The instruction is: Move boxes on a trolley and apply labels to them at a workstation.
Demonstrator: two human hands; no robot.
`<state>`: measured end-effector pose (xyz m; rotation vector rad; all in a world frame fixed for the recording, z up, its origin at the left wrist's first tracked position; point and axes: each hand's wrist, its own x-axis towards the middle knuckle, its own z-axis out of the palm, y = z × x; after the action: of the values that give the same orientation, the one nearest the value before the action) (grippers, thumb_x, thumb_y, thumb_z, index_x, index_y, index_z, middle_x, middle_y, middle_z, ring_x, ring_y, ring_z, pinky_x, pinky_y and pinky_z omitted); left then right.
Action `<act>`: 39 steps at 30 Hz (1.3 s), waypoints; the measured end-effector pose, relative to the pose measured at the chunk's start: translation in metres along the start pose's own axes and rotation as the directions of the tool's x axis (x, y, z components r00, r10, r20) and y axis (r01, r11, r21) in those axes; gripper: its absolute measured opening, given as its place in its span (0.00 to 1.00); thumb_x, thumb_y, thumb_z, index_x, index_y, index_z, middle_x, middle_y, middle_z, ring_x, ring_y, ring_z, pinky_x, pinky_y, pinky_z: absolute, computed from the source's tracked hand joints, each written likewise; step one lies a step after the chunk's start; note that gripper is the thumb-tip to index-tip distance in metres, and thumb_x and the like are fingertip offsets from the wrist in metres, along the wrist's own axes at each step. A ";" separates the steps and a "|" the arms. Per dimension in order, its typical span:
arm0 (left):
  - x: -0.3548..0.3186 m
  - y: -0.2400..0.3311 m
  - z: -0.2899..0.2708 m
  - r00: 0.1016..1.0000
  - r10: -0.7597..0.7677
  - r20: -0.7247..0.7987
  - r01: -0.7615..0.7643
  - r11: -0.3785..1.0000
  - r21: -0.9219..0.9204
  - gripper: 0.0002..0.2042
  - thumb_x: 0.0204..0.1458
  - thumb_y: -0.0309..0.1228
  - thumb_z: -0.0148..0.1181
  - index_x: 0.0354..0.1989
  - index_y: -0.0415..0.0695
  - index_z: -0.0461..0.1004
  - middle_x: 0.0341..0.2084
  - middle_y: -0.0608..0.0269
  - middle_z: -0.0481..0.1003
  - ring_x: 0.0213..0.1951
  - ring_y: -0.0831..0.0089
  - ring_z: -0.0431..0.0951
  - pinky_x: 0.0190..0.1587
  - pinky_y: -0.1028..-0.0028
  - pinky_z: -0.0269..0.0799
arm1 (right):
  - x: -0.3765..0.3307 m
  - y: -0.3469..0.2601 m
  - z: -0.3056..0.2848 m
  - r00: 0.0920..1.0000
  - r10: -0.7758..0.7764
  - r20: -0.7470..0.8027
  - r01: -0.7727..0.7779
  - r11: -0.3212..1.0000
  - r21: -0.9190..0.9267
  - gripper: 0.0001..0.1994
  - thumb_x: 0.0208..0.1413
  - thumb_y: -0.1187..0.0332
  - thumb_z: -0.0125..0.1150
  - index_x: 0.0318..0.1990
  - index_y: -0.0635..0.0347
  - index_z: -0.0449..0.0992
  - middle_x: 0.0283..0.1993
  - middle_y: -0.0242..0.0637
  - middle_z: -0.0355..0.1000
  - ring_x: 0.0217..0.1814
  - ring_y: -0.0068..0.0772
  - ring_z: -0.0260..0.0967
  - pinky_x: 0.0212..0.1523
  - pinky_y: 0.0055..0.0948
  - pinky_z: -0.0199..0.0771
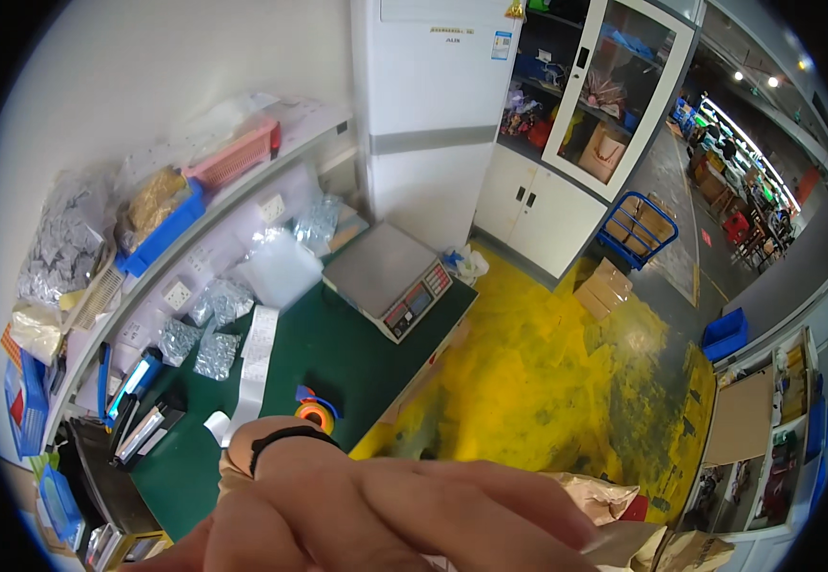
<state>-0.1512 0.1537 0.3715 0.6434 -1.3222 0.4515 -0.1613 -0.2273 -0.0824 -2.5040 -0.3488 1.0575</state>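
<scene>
Very close at the lower edge, my hands fill the view with overlapping, blurred fingers. A dark band [290, 434] circles one wrist, with a light sleeve edge below it. What looks like my left hand [290, 505] is bent in the lower middle. Fingers that may be my right hand [490, 496] reach across to the right. I cannot separate the two hands surely, and nothing held between them shows. Just beyond the wrist, an orange and blue tape roll [315, 414] lies on the green tabletop [290, 367], near a curling white paper strip [258, 353].
A weighing scale [390, 281] stands at the table's far end. Clear plastic bags [214, 329] and staplers [147, 429] lie left, under a shelf with a blue basket [161, 234]. Brown paper bags [590, 496] are low right. A cabinet [552, 214] and blue trolley [638, 234] stand beyond.
</scene>
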 end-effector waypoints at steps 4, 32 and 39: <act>-0.033 0.012 -0.019 0.986 -0.123 -0.115 0.132 0.989 0.073 0.19 0.59 0.50 0.47 0.37 0.45 0.67 0.40 0.40 0.73 0.44 0.52 0.73 0.46 0.61 0.68 | 0.000 -0.009 -0.013 0.998 -0.061 -0.005 0.062 0.998 0.033 0.20 0.53 0.55 0.50 0.44 0.58 0.79 0.45 0.49 0.75 0.49 0.56 0.71 0.49 0.41 0.71; -0.554 0.256 -0.147 -0.055 0.329 -0.943 0.651 -0.704 -0.284 0.20 0.47 0.37 0.62 0.48 0.40 0.74 0.48 0.49 0.74 0.52 0.52 0.72 0.54 0.61 0.69 | 0.058 -0.126 -0.069 0.982 -0.156 0.108 0.173 0.970 -0.171 0.15 0.53 0.62 0.59 0.45 0.59 0.79 0.37 0.49 0.78 0.41 0.45 0.77 0.43 0.35 0.76; -0.538 0.227 -0.217 0.006 0.290 -0.957 0.588 -0.775 -0.231 0.30 0.46 0.39 0.63 0.57 0.39 0.64 0.52 0.49 0.71 0.56 0.48 0.66 0.57 0.58 0.65 | 0.025 -0.122 -0.054 0.998 -0.056 0.041 0.059 0.995 -0.075 0.16 0.52 0.62 0.61 0.45 0.61 0.78 0.37 0.48 0.78 0.41 0.42 0.77 0.43 0.33 0.76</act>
<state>-0.2444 0.4960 -0.1400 2.3797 1.3470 0.2229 -0.1136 -0.1234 -0.0090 -2.5268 -0.4783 1.0907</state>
